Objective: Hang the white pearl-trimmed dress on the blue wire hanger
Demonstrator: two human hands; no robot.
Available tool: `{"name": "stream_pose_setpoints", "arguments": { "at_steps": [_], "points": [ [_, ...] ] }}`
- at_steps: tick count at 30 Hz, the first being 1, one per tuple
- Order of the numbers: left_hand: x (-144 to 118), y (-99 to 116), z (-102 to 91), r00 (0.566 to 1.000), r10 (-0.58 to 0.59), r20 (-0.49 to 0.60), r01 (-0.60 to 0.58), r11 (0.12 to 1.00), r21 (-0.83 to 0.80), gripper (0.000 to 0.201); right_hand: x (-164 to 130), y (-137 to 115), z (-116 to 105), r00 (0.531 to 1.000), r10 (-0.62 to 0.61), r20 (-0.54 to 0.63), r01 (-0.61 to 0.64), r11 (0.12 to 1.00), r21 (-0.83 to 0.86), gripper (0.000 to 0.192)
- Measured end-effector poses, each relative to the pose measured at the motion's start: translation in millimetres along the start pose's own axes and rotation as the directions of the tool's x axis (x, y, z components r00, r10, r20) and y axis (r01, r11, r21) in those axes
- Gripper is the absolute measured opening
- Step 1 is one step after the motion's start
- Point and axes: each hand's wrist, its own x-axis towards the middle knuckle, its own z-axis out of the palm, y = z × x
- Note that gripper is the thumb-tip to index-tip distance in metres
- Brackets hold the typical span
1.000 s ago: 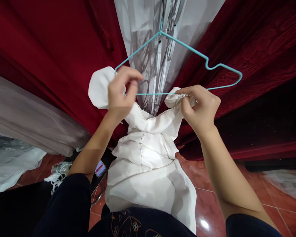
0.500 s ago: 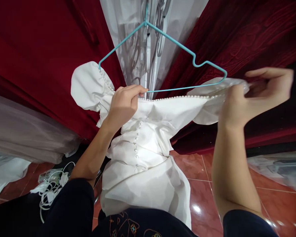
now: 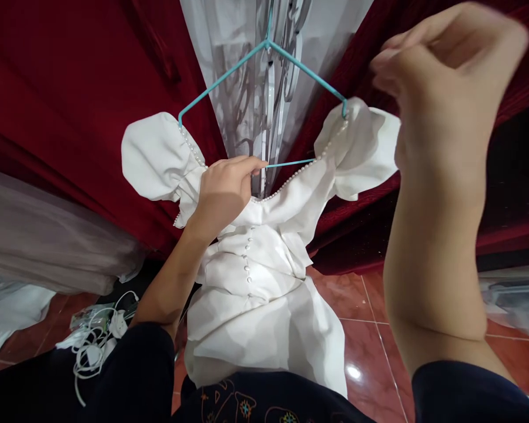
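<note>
A white dress [image 3: 255, 294] with puff sleeves, a pearl-trimmed neckline and a row of small buttons hangs on a teal wire hanger [image 3: 223, 79]. Both sleeves sit over the hanger's ends. My left hand [image 3: 224, 191] grips the neckline at the dress's left shoulder, with its fingertips on the hanger's bottom bar. My right hand [image 3: 441, 82] is raised close to the camera, to the right of the right sleeve [image 3: 361, 147]. It is blurred, its fingers are curled and it is off the fabric.
Dark red velvet curtains [image 3: 70, 76] hang on both sides of a clear plastic garment cover [image 3: 264, 35] behind the hanger. Grey fabric [image 3: 39, 241] lies at the left. White cables [image 3: 92, 346] lie on the glossy red tile floor [image 3: 361, 329]. Plastic-wrapped fabric [image 3: 515, 299] sits at the right.
My right hand stretched the right sleeve out over the hanger's right end, let go and rose toward the camera. The sleeve now hangs on the hanger. My left hand stayed at the neckline.
</note>
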Motion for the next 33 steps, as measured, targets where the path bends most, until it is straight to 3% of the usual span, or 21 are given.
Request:
{"name": "stream_pose_setpoints", "arguments": {
  "at_steps": [2,4,6,7,8,9,11,14,16,18,20,22,26,27,30,33],
  "points": [
    [-1,1,-1.6,1.000,0.014,-0.008,-0.014,1.000,0.019,0.046,-17,-7,5,0.969,-0.167,-0.183,0.173,0.985,0.017,0.020],
    [-2,1,-2.9,1.000,0.030,-0.006,-0.030,1.000,0.004,0.044,-41,-4,13,0.930,-0.318,-0.182,0.318,0.948,-0.031,0.016],
    [-2,1,-1.6,0.999,0.043,-0.010,-0.043,0.999,-0.012,0.042,-67,10,23,0.931,-0.343,0.122,0.354,0.931,-0.084,0.006],
    [-3,0,0.6,0.998,0.051,-0.021,-0.051,0.999,-0.012,0.042,-78,20,27,0.900,-0.323,0.293,0.371,0.921,-0.123,0.009],
    [-3,-1,3.8,0.997,0.063,-0.035,-0.063,0.998,-0.010,0.042,-88,30,32,0.869,-0.309,0.386,0.397,0.901,-0.173,0.014],
    [-4,-2,7.8,0.996,0.077,-0.048,-0.078,0.997,-0.006,0.042,-97,41,35,0.864,-0.301,0.404,0.414,0.881,-0.229,0.017],
    [-7,-2,16.0,0.990,0.113,-0.079,-0.113,0.994,0.004,0.043,-111,56,41,0.880,-0.324,0.348,0.433,0.849,-0.304,0.020],
    [-10,0,18.9,0.970,0.154,-0.187,-0.152,0.988,0.022,0.042,-123,56,48,0.908,-0.354,0.226,0.414,0.841,-0.347,0.022],
    [-10,-1,9.6,0.912,0.189,-0.365,-0.189,0.981,0.037,0.040,-128,47,53,0.920,-0.337,0.202,0.389,0.855,-0.342,0.023],
    [-5,-9,-6.3,0.798,0.231,-0.556,-0.208,0.973,0.105,0.038,-132,40,60,0.929,-0.307,0.207,0.362,0.869,-0.337,0.024],
    [1,-27,-23.7,0.703,0.263,-0.661,-0.152,0.963,0.222,0.053,-134,38,66,0.933,-0.289,0.213,0.348,0.874,-0.338,0.025],
    [8,-47,-38.2,0.696,0.225,-0.682,-0.040,0.961,0.275,0.078,-134,41,70,0.933,-0.290,0.214,0.349,0.876,-0.333,0.026],
    [17,-71,-60.3,0.801,-0.019,-0.598,0.080,0.994,0.076,0.043,-126,54,67,0.935,-0.302,0.188,0.350,0.872,-0.343,0.023],
    [18,-73,-65.9,0.810,-0.072,-0.582,0.125,0.991,0.051,0.038,-122,56,64,0.938,-0.294,0.181,0.341,0.874,-0.347,0.022],
    [16,-90,-80.6,0.796,-0.208,-0.569,0.253,0.968,0.000,0.035,-112,61,57,0.951,-0.252,0.177,0.298,0.899,-0.322,0.016],
    [-1,-123,-82.4,0.759,-0.319,-0.568,0.244,0.948,-0.206,0.024,-105,60,53,0.958,-0.220,0.185,0.268,0.917,-0.296,0.021]
  ]
}}
